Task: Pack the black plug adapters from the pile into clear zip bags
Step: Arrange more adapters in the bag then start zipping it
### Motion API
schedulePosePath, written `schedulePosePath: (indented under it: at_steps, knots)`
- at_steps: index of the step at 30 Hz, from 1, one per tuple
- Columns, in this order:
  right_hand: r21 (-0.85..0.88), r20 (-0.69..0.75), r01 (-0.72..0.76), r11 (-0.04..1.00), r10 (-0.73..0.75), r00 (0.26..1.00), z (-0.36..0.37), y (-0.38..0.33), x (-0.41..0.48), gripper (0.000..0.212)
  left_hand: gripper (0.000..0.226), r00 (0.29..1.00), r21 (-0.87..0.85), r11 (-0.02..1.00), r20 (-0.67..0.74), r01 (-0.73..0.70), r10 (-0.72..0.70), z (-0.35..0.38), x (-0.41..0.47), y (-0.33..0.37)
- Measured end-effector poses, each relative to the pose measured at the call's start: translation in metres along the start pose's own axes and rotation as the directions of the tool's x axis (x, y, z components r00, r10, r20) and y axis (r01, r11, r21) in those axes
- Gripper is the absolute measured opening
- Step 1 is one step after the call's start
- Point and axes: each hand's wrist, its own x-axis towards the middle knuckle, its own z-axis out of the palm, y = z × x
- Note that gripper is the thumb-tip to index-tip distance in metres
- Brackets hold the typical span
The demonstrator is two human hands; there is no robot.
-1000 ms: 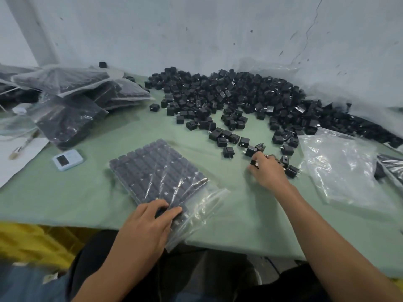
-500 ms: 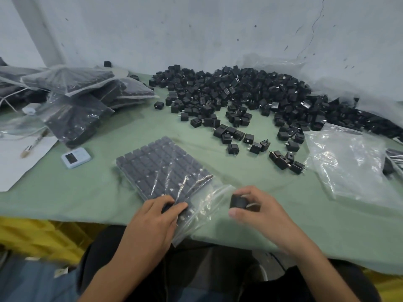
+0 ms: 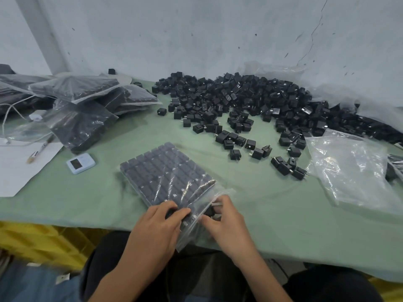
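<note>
Your left hand [image 3: 157, 225] grips the near end of the filled zip bag [image 3: 168, 171], whose open mouth overhangs the near edge of the table [image 3: 305, 232]. Just right of it, your right hand [image 3: 226, 227] pinches one adapter [image 3: 209, 211] at that mouth. Bare cloth lies between your right hand and the pile [image 3: 239, 101] beyond.

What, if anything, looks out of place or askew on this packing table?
One black adapter sits alone against the wall, behind the filled bags and well apart from the pile. Otherwise nothing stands out: the open bag at the front holds neat rows.
</note>
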Motion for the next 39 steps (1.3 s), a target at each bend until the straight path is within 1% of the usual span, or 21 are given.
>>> schedulePosePath:
  at_steps: [2, 3, 5, 7, 10, 13, 17, 20, 21, 22, 23, 25, 27, 28, 29, 31, 32, 34, 37, 39]
  knots:
    - [-0.007, -0.076, 0.0, 1.0, -0.001, 0.997, 0.003, 0.004, 0.002, 0.038, 0.046, 1.0, -0.003, 1.0, -0.001, 0.005, -0.005, -0.001, 0.0, 0.001]
    - [-0.013, -0.097, 0.02, 1.0, -0.021, 0.995, 0.005, 0.006, 0.003, 0.037, 0.046, 1.0, -0.004, 1.0, 0.005, 0.01, -0.01, -0.002, 0.0, 0.001]
    - [0.03, -0.096, 0.054, 0.998, -0.051, 0.994, 0.009, 0.006, 0.003, 0.029, 0.046, 1.0, -0.005, 1.0, 0.001, 0.005, -0.005, -0.002, 0.0, 0.001]
    - [0.06, -0.073, 0.054, 0.997, -0.049, 0.996, 0.012, 0.007, 0.004, 0.019, 0.047, 1.0, -0.003, 1.0, -0.002, 0.004, -0.004, -0.002, 0.0, 0.002]
    - [0.118, -0.047, 0.047, 0.992, -0.042, 0.998, 0.013, 0.005, 0.005, 0.028, 0.046, 1.0, -0.005, 1.0, -0.009, 0.005, -0.005, -0.001, 0.0, 0.001]
    - [0.193, -0.067, 0.054, 0.98, -0.042, 0.997, 0.014, 0.005, 0.006, 0.025, 0.045, 1.0, -0.012, 1.0, 0.001, 0.009, -0.009, 0.0, 0.0, 0.002]
    - [0.157, -0.1, 0.025, 0.987, -0.01, 0.995, 0.018, 0.005, 0.008, 0.022, 0.043, 1.0, -0.013, 1.0, 0.001, 0.0, 0.0, 0.0, -0.001, 0.001]
    - [0.094, -0.115, 0.014, 0.996, -0.003, 0.993, 0.019, 0.005, 0.01, 0.011, 0.034, 1.0, -0.019, 1.0, 0.02, -0.006, 0.006, 0.0, 0.0, 0.002]
    - [0.078, -0.116, 0.008, 0.997, 0.001, 0.993, 0.019, 0.005, 0.01, 0.008, 0.043, 0.999, -0.005, 1.0, 0.051, 0.011, -0.011, -0.001, 0.001, 0.006]
    - [0.078, -0.111, 0.001, 0.997, 0.007, 0.994, 0.018, 0.005, 0.01, 0.01, 0.055, 0.997, 0.026, 1.0, 0.081, 0.01, -0.012, 0.001, 0.003, 0.008]
    - [0.106, -0.099, -0.007, 0.994, 0.017, 0.995, 0.018, 0.005, 0.01, 0.012, 0.06, 0.995, 0.054, 0.998, 0.085, 0.045, -0.049, 0.001, 0.005, 0.012]
    - [0.173, -0.058, -0.015, 0.985, 0.025, 0.998, 0.017, 0.004, 0.009, 0.018, 0.054, 0.992, 0.025, 0.992, 0.036, 0.122, -0.123, 0.002, 0.009, 0.017]
    - [0.215, -0.019, -0.014, 0.976, 0.018, 1.0, 0.015, 0.005, 0.008, 0.034, 0.044, 0.993, 0.096, 0.988, -0.008, 0.119, -0.119, 0.005, 0.01, 0.021]
    - [0.231, -0.007, -0.02, 0.973, 0.022, 1.0, 0.014, 0.005, 0.008, 0.04, 0.039, 0.994, 0.134, 0.985, -0.026, 0.107, -0.104, 0.009, 0.01, 0.021]
    - [0.236, -0.004, -0.026, 0.971, 0.028, 1.0, 0.013, 0.005, 0.008, 0.04, 0.037, 0.994, 0.14, 0.984, -0.04, 0.111, -0.106, 0.011, 0.01, 0.022]
    - [0.221, -0.016, -0.03, 0.975, 0.034, 0.999, 0.012, 0.007, 0.009, 0.032, 0.038, 0.99, 0.14, 0.982, -0.079, 0.123, -0.113, 0.017, 0.011, 0.021]
    - [0.215, -0.018, -0.03, 0.976, 0.035, 0.999, 0.012, 0.008, 0.009, 0.026, 0.04, 0.987, 0.136, 0.983, -0.121, 0.123, -0.106, 0.022, 0.012, 0.02]
    - [0.249, -0.015, -0.034, 0.968, 0.039, 0.999, 0.011, 0.009, 0.009, 0.02, 0.039, 0.978, 0.109, 0.989, -0.193, 0.104, -0.081, 0.029, 0.012, 0.021]
    - [0.317, 0.003, -0.021, 0.948, 0.022, 1.0, 0.009, 0.009, 0.008, 0.018, 0.026, 0.958, 0.019, 0.999, -0.283, 0.051, -0.043, 0.038, 0.013, 0.025]
    - [0.328, -0.005, -0.001, 0.945, 0.003, 1.0, 0.01, 0.009, 0.008, 0.02, 0.018, 0.946, -0.035, 0.998, -0.321, 0.043, -0.052, 0.041, 0.016, 0.03]
